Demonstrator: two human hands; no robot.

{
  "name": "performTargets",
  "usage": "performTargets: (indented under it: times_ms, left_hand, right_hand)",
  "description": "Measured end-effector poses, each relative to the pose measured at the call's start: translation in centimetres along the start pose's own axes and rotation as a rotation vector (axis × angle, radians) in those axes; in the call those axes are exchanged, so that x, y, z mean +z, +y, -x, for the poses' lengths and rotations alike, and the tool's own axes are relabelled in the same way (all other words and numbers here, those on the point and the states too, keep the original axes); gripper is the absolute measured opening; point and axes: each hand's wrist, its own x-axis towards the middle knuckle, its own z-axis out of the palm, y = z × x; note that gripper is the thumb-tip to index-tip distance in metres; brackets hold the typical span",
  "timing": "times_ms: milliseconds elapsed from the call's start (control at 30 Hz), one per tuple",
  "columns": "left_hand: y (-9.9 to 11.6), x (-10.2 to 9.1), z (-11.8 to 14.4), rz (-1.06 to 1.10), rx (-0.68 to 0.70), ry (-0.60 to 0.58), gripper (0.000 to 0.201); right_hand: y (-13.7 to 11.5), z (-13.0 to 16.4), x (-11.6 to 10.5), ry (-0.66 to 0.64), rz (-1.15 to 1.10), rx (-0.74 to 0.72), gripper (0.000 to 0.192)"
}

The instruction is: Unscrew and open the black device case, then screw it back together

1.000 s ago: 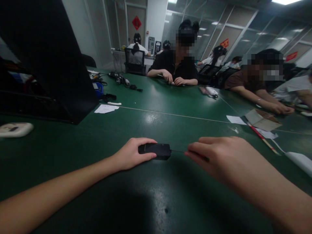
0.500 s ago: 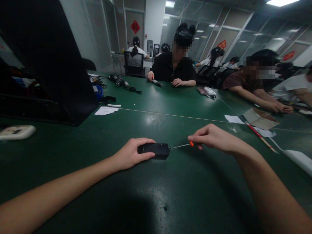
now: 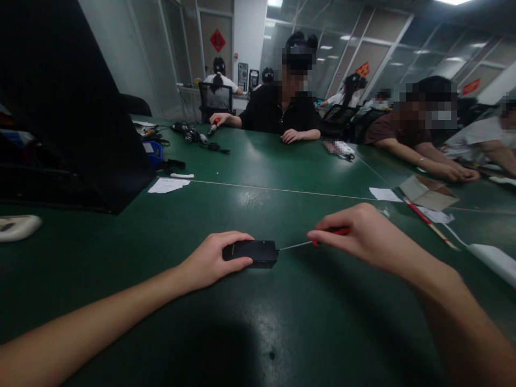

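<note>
A small black oblong box [image 3: 258, 253] lies on the green table [image 3: 226, 328]. My left hand [image 3: 217, 255] grips its left end, thumb along the near side and fingers over the far side. My right hand [image 3: 342, 231] is closed on the red handle of a screwdriver [image 3: 295, 246], held nearly level. The thin metal shaft points left, and its tip meets the right end of the box. Whether the tip sits in a screw is too small to tell. Part of the handle is hidden by my fingers.
A large dark panel [image 3: 76, 107] stands at the left, with a white device [image 3: 18, 228] before it. Paper scraps [image 3: 168, 185], black cables [image 3: 189, 131] and an open cardboard box [image 3: 429, 192] lie further off. Across the table a person in black [image 3: 278, 113] holds a tool.
My right hand has turned about the screwdriver, showing more of its red handle. My view has shifted slightly. The person opposite has moved their tool toward the cables.
</note>
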Motion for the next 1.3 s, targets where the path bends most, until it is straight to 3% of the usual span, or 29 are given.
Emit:
performTargets:
  times_ms: [100,200,367,533,667,833,1067,1167,1300]
  left_hand:
    - [-0.3,0.2,-0.1,-0.036,0.043,0.016,0.036]
    - [-0.3,0.4,-0.2,-0.073,0.099,0.032,0.034]
    - [0.0,0.7,-0.4,-0.109,0.143,0.041,0.030]
    - [0.7,1.4,-0.8,-0.122,0.149,0.088,0.036]
    - [1.2,2.0,-1.0,-0.127,0.097,0.078,0.038]
    - [1.2,2.2,-1.0,-0.102,0.083,0.078,0.040]
    - [1.3,2.2,-0.9,-0.068,0.095,0.106,0.039]
    - [1.3,2.3,-0.8,-0.042,0.092,0.131,0.040]
    - [1.2,2.4,-0.8,-0.003,0.091,0.149,0.043]
  right_hand:
    - [-2.9,0.8,-0.5,0.128,0.331,-0.166,0.028]
    - [-3.4,0.5,-0.3,0.144,0.360,-0.112,0.029]
    - [0.4,-0.9,0.3,-0.051,-0.094,0.286,0.046]
    - [4.1,-1.5,2.6,-0.169,-0.432,0.342,0.053]
    - [3.7,-1.9,4.0,-0.255,-0.466,0.258,0.057]
    - [2.4,-2.0,3.7,-0.237,-0.386,0.142,0.057]
    - [4.1,-1.6,6.0,-0.342,-0.362,-0.009,0.051]
    - [4.2,-2.0,7.3,-0.249,-0.330,-0.039,0.051]
    - [3.8,-2.2,8.7,-0.004,-0.221,-0.098,0.045]
